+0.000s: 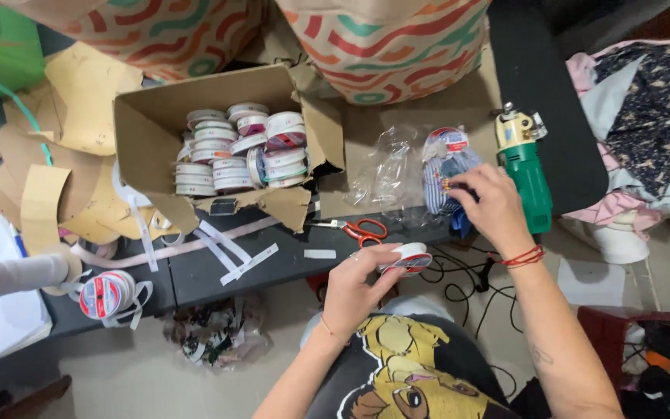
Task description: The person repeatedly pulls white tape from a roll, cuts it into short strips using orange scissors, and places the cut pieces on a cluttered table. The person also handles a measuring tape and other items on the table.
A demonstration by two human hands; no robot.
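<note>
An open cardboard box [149,132] filled with white ribbon rolls [234,151] is placed on the dark table [195,271]. Red-handled scissors [358,229] are laid beside it. A green power tool [525,174] is positioned further right.

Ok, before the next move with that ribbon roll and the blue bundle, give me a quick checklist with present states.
1. Left hand grips the ribbon roll: ok, fingers wrapped around it.
2. Right hand on the blue fabric bundle: ok, fingertips touching it.
3. Scissors away from both hands: ok, lying on the table edge.
4. Green power tool untouched: ok, beside the right hand.
5. Cardboard box of ribbon rolls open: ok.
6. Ribbon end free on the held roll: cannot tell.
</note>
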